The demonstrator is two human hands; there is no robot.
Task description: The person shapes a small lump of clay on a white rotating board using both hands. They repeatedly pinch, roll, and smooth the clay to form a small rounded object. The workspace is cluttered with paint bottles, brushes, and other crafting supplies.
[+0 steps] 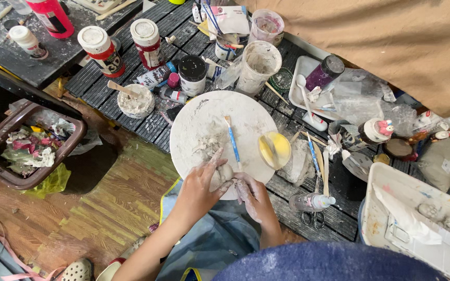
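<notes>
Low in the middle of the frame, the left hand (200,188) and the right hand (252,198), both smeared with pale grey paste, curl their fingers around a small rounded lump of grey clay (224,173), pressing it from either side. The lump sits at the near edge of a round white board (204,117), its surface chalky and streaked with dried clay. A thin blue-handled paintbrush (232,140) lies across the board just above the hands, and a shallow yellow dish (274,150) overlaps the board's right rim. Beyond it, toward the top of the frame, stands a cloudy, clay-crusted plastic cup (259,66), with a black-lidded jar (192,74) to its left and a small white bowl of thick paste with a wooden stick (136,101) farther left. All of it rests on a dark slatted tabletop (105,67), dusty and paint-flecked. A brown bin of crumpled scraps (24,145) sits at the left.
</notes>
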